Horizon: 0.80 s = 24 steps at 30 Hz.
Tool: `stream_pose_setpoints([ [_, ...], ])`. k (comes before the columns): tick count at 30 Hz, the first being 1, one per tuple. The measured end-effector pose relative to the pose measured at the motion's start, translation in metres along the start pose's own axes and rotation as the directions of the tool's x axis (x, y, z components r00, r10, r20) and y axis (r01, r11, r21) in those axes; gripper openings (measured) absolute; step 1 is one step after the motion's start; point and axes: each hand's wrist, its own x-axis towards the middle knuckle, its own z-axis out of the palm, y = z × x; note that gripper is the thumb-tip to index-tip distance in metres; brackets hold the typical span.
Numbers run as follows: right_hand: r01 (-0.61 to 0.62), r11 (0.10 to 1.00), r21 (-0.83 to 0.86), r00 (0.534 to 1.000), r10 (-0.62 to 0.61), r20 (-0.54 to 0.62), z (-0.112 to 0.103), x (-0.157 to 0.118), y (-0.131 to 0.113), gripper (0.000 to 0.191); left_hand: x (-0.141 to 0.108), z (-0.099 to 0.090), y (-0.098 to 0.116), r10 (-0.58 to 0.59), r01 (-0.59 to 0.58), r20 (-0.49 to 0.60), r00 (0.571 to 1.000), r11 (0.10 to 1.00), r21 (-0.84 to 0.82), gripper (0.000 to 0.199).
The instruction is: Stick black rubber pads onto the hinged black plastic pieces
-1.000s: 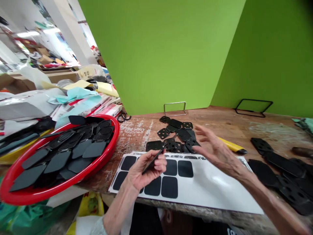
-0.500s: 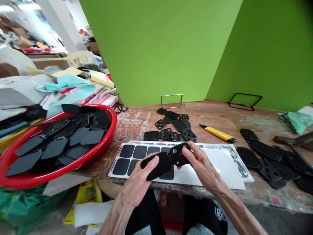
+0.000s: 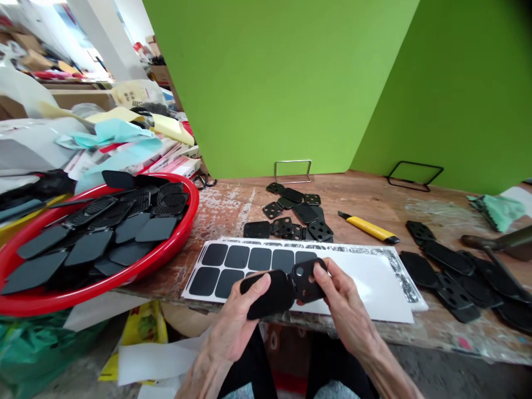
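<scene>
Left grip (image 3: 238, 315) and right grip (image 3: 346, 302) clasp plate (image 3: 272, 295) ends.

Left hand (image 3: 233, 324): fingertips, bar the thumb's, are hidden beneath the black, rounded, two-part plate (image 3: 272, 296). Oval red plastic basin (image 3: 183, 238) is cropped at left edge.

Bright light — overexposed glare at upper left, sheen on the white sheet (image 3: 369, 285).

Held piece (image 3: 272, 293) is all black, sheet's (image 3: 353, 277) white with black squares, tub's (image 3: 194, 208) bright red, panel's (image 3: 270, 83) lime green
</scene>
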Motion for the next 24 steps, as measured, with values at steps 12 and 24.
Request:
stream_pose_setpoints([
  [12,-0.176,0.969,0.172,0.981,0.188,-0.054,-0.009,0.004,0.005,0.035,0.013,0.003,-0.002,-0.037,0.030,0.082,0.996,0.996,0.080,0.030],
  [24,0.344,0.897,-0.278,0.931,-0.365,-0.024,-0.052,0.109,-0.011,0.029,0.114,0.020,0.072,0.376,-0.429,0.380,0.845,0.053,0.902,0.041],
])
